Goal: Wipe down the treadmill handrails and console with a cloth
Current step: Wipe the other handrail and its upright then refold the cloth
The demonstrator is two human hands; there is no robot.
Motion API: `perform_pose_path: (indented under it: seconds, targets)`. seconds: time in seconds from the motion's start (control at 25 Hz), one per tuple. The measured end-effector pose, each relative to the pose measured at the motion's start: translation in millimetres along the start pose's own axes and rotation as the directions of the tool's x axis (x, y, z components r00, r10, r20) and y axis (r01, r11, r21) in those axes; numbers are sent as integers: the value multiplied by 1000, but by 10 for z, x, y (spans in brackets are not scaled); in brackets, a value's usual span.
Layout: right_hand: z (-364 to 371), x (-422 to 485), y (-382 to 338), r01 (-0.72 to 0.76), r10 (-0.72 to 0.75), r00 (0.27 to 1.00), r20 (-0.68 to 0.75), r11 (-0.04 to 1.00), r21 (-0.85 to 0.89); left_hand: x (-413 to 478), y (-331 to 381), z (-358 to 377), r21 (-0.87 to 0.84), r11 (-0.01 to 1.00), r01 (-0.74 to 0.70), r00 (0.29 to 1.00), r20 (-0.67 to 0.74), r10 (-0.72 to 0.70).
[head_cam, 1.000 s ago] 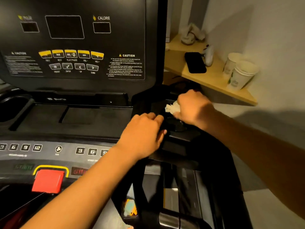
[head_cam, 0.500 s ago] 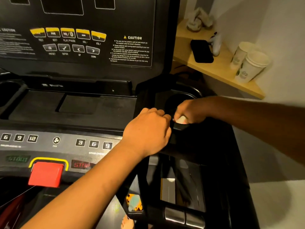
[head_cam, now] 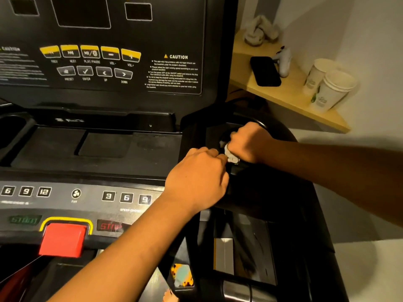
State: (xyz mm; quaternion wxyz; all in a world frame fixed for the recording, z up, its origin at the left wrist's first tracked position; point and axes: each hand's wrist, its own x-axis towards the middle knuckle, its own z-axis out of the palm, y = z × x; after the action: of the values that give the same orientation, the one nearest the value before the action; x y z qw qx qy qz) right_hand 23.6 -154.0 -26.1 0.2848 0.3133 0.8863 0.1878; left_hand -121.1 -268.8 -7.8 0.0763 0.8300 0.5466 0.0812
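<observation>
The black treadmill console (head_cam: 104, 149) fills the left and middle of the view, with its button panel and red stop key (head_cam: 63, 238). My right hand (head_cam: 250, 142) is closed on a small white cloth (head_cam: 230, 154) and presses it into the round cup holder (head_cam: 261, 125) at the console's right end. My left hand (head_cam: 198, 179) rests curled on the console's right edge just in front of the cloth, its fingertips touching it. A metal-banded handrail (head_cam: 237, 288) shows at the bottom.
A wooden shelf (head_cam: 290, 97) juts from the wall at the right, carrying two paper cups (head_cam: 327, 88), a black phone (head_cam: 265, 70), a white object and a bundled rag (head_cam: 259, 29). Another cup holder sits at the far left (head_cam: 13, 127).
My right hand with the cloth drew back toward the left hand, then shifted forward over the cup holder again. The left hand stayed on the console edge. The camera dipped a little.
</observation>
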Motion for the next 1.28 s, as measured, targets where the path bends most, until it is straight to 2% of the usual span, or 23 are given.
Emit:
perform_pose_path:
  seconds: [0.08,0.12,0.2,0.24,0.28,0.32,0.36,0.44,0.48,0.52,0.56,0.64,0.72,0.84,0.92,0.96,1.0,1.04,1.08,1.12,1.2,1.24,1.28]
  targets:
    - [-111,18,-68,-115,110,978,175,993,16,-9,4,-14,-11,1000,-3,1000,-6,3]
    - [-175,22,-91,-157,132,937,323,986,50,-10,9,16,-3,1000,-9,1000,-18,9]
    - [-239,78,-57,-225,38,808,588,942,248,-1,25,45,-47,999,21,1000,-21,-22]
    - [-253,114,-33,-283,-33,759,650,883,375,13,22,61,-85,995,48,998,-26,-50]
    - [-264,131,-31,-390,-67,736,674,772,502,20,13,80,-106,992,67,997,-41,-71]
    - [-259,127,-39,-518,-60,737,673,590,619,29,9,97,-106,993,57,996,-66,-64]
    - [-256,86,-63,-624,-23,746,666,326,710,31,1,110,-88,996,22,994,-104,-31]
    - [-225,-2,-122,-621,112,754,648,-203,757,31,-3,107,-71,997,-7,993,-116,-1]
    - [-164,-10,-118,-576,209,732,649,-318,753,24,12,84,-70,998,7,996,-83,-12]
    - [-95,5,-101,-567,312,707,635,-286,772,31,7,72,-79,997,24,999,-40,-27]
    - [-76,60,-96,-585,379,725,575,-103,805,39,9,43,-88,995,39,999,-7,-40]
    - [-56,128,-157,-606,309,793,525,312,732,51,13,-8,-8,1000,12,999,47,-12]
    - [-121,122,-157,-502,187,853,488,555,663,47,25,-39,63,998,-15,999,52,12]
    - [-199,-77,-25,-268,35,912,410,805,529,48,6,-46,37,999,-14,998,55,12]
    - [-311,-183,-28,-132,54,931,360,972,194,20,-7,-27,-7,1000,-2,999,43,2]
    - [-341,-187,-39,-91,65,952,298,993,73,0,-18,-15,-50,999,8,999,40,-6]
    - [-369,-233,-21,-103,93,966,240,994,28,-32,-29,-30,-137,990,31,999,22,-28]
    - [-376,-301,79,-180,158,967,198,978,103,-76,-33,-77,-284,957,53,998,-14,-60]
    - [-419,-393,239,-256,226,965,131,916,309,-127,-36,-124,-429,902,54,993,-72,-94]
    - [-465,-514,400,-292,288,953,96,779,555,-191,-28,-203,-528,848,41,981,-139,-135]
    - [-624,-784,394,-184,421,907,32,328,927,-382,-31,-335,-674,735,74,931,-218,-294]
    - [-716,-908,221,-44,450,893,-15,121,992,-487,-34,-375,-769,631,102,902,-195,-384]
    - [-824,-1024,-28,116,419,902,-100,-12,993,-588,-40,-428,-850,510,130,888,-130,-442]
